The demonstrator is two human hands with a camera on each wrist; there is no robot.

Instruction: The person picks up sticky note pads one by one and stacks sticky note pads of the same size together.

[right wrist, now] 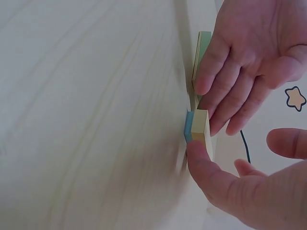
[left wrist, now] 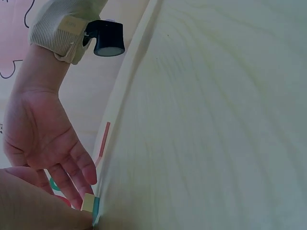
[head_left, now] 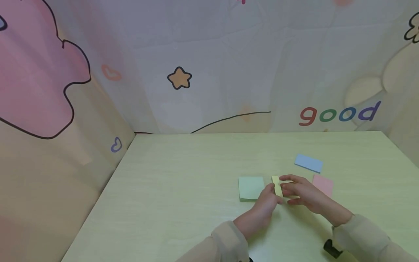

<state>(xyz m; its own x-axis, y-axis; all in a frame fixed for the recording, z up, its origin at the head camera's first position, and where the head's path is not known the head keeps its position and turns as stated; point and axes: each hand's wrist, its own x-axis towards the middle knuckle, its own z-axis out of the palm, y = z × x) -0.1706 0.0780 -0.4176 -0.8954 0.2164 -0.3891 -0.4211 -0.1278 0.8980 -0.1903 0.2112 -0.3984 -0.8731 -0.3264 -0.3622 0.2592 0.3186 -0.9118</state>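
A narrow yellow block like a sticky-note pad [head_left: 276, 185] stands between the two hands, with a blue layer [right wrist: 188, 127] showing beneath it in both wrist views. My left hand [head_left: 266, 204] is at its left side, its fingers extended with the tips close against the block. On the other side, my right hand [head_left: 306, 193] has spread, slightly bent fingers; one fingertip touches the block in the right wrist view. A square green pad [head_left: 251, 188] lies just left of the left hand. Partly covered by the right hand is a pink pad [head_left: 323, 184].
Further back lies a blue rectangular pad [head_left: 308, 163]. The pale wooden table [head_left: 157, 193] meets a printed cloth backdrop [head_left: 222, 80] at its rear edge. A black wrist camera [head_left: 332, 249] sits beneath the right sleeve.
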